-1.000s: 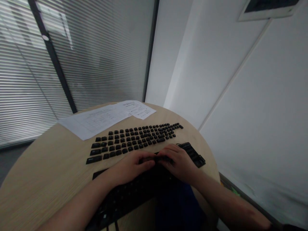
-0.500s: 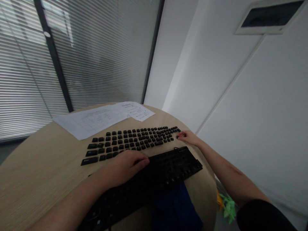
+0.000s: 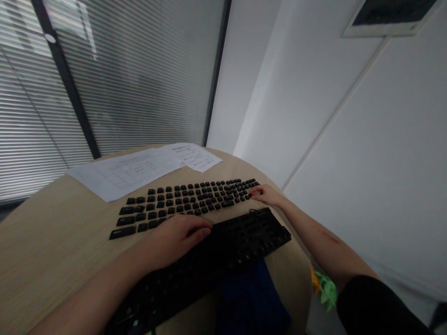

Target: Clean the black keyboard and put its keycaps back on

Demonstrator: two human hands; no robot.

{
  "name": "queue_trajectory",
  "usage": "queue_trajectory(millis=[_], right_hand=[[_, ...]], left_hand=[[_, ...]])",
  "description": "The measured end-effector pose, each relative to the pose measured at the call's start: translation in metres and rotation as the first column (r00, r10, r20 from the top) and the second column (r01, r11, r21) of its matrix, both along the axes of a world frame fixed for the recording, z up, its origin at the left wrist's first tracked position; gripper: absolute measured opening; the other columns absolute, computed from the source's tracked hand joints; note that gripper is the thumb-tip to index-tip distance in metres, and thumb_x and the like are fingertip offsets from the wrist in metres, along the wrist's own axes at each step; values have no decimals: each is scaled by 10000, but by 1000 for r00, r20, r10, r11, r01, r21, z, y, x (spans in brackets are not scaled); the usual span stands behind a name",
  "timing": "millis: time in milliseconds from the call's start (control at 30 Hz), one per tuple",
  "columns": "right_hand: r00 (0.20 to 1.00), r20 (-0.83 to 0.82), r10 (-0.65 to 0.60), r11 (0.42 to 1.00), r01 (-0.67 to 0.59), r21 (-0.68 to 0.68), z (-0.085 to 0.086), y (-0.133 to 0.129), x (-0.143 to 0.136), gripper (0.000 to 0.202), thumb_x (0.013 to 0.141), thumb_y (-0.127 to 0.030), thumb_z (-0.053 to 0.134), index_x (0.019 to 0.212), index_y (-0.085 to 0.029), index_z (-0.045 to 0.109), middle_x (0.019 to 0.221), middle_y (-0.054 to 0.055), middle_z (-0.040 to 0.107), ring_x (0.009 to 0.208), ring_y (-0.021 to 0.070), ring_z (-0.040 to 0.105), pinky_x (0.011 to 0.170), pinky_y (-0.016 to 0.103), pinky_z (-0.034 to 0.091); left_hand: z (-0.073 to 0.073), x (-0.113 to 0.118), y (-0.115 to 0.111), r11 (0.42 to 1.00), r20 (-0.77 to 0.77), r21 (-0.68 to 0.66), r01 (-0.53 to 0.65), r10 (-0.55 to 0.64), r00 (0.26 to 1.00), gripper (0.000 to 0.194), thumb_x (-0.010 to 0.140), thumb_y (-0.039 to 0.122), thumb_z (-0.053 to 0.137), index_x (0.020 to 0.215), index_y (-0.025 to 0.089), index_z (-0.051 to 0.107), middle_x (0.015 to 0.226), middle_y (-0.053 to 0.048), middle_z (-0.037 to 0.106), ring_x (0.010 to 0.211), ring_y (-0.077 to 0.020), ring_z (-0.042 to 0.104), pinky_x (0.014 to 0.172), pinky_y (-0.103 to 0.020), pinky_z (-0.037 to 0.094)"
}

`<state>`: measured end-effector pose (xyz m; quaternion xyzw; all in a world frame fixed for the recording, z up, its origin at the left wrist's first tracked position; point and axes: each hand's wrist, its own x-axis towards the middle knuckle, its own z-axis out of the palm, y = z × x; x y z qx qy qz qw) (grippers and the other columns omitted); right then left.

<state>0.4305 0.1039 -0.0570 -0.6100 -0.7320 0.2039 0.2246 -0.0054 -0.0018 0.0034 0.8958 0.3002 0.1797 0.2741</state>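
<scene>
Left hand [image 3: 176, 237] rests half-curled on black keyboard [image 3: 244, 239], right hand [image 3: 267, 194] has fingers bunched at right end of loose keycaps [image 3: 179, 201] beyond it, can't tell if either grips anything, print on papers [image 3: 131, 173] unreadable.

The left grip [image 3: 179, 235] and right grip [image 3: 269, 195] are bare, ungloved human hands. Behind the right grip, a bare forearm [image 3: 307, 230] carries a small, elongated mark [image 3: 330, 236], then enters a plain black sleeve [image 3: 373, 304] with a rounded hem. Behind the left grip, the other forearm [image 3: 104, 284] is bare as far as the view reaches.
</scene>
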Motion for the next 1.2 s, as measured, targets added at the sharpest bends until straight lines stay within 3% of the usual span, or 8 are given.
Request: queue_trajectory(millis=[167,500,567,733,867,933,1000,1200], right_hand=[[1000,-11,10,1000,-10,16,2,-2,-3,313,758,-317,752,1026,-160,792,783,31,721,668,152,598,611,257,463],[995,-87,-51,992,60,107,23,-17,-10,264,725,-329,782,946,-184,789,758,19,716,603,134,553,595,263,456],[988,-126,-92,981,112,161,34,-27,-9,282,800,-400,717,971,-183,775,806,40,722,594,137,547,594,276,464],[947,-290,-141,949,213,233,66,-73,-5,569,974,-602,369,1171,-174,687,964,97,700,668,171,612,626,312,525],[843,-485,-233,950,304,73,84,-122,-6,560,960,-647,362,1042,-190,674,673,25,582,621,185,584,659,333,558],[797,-527,-296,950,303,-75,86,-147,-9,526,956,-653,392,993,-197,652,519,-38,438,504,166,496,599,329,538],[762,-561,-323,946,263,-188,86,-169,-12,490,947,-656,447,968,-202,632,484,-64,394,472,154,473,568,316,523],[731,-572,-371,917,191,-350,82,-210,-11,495,771,-558,805,1052,-208,598,740,-2,658,651,153,661,615,282,567]], left_hand=[[2,0,1,1000,-4,12,-8,8,1000,358,1031,444,433,1169,312,735,1135,11,775,1042,-213,706,938,-325,492],[10,-1,-3,995,-44,-1,-97,97,994,457,991,488,452,1355,284,639,984,-28,764,845,-226,697,808,-352,503],[9,0,-2,996,-45,4,-88,88,995,444,985,477,463,1336,282,653,966,-25,761,829,-218,693,787,-341,498],[3,0,2,998,-64,41,-47,50,997,339,953,405,511,1178,298,741,950,-18,764,862,-217,696,799,-332,505],[-7,0,6,992,-22,125,-33,36,999,296,913,392,583,1136,295,752,1070,-40,757,1016,-247,680,933,-375,518],[-10,1,8,990,1,138,16,-16,1000,279,901,389,614,1123,301,760,1163,-46,739,1112,-259,655,1020,-398,500],[-13,2,8,991,-9,121,57,-56,998,276,891,394,644,1125,314,766,1266,-46,707,1194,-272,628,1086,-423,475],[-21,4,6,990,-67,100,102,-95,993,350,832,371,721,1178,342,761,1496,-44,574,1370,-326,530,1184,-499,400]])
